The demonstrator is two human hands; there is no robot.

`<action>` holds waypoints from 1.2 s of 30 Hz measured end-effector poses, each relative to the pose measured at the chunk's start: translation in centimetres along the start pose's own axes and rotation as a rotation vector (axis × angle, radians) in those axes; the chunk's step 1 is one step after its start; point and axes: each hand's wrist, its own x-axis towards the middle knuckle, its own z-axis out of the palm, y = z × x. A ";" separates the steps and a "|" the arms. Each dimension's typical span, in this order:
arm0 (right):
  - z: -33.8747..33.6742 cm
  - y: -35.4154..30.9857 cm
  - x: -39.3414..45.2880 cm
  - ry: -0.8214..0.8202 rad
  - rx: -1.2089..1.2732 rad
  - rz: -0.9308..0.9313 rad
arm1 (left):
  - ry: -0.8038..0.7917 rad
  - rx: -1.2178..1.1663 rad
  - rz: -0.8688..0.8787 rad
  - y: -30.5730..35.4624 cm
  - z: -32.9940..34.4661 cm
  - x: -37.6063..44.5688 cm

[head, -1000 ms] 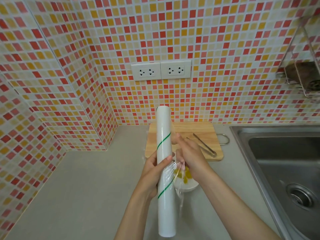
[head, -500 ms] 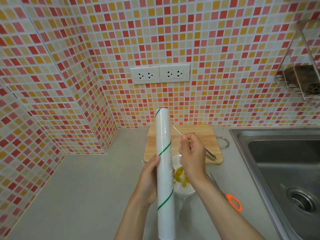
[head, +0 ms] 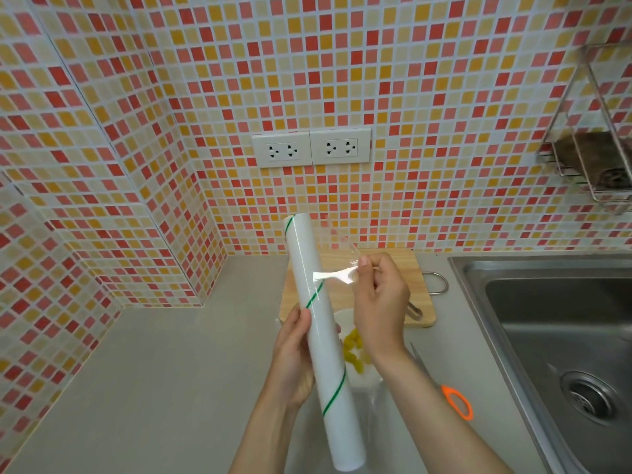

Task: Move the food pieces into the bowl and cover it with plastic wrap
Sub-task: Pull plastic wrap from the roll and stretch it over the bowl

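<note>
My left hand (head: 294,357) grips a long white roll of plastic wrap (head: 321,340) with a green spiral stripe, held nearly upright above the counter. My right hand (head: 381,302) pinches the loose edge of clear film (head: 337,275), stretched a short way off the roll's upper part. Below and behind both hands sits a white bowl (head: 342,319) holding several yellow food pieces (head: 354,347); the roll and my right wrist hide much of it.
A wooden cutting board (head: 420,268) lies behind the bowl with metal tongs (head: 415,311) on it. Orange-handled scissors (head: 456,401) rest on the grey counter to the right. A steel sink (head: 554,336) fills the right side. A wire rack (head: 595,159) hangs on the tiled wall.
My right hand has risen from low beside the bowl to the roll's upper part, pulling a strip of film away from it. The roll has tilted slightly, held the same way.
</note>
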 end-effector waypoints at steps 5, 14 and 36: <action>-1.5 1.1 0.7 0.062 -0.236 -0.118 | 0.017 0.252 0.000 1.2 0.2 0.5; -3.7 4.2 1.7 -0.003 -0.420 0.013 | 0.060 0.358 -0.149 0.4 0.7 1.2; -5.4 10.3 1.5 -0.062 -0.570 0.263 | 0.179 1.058 0.229 -1.1 -3.4 2.5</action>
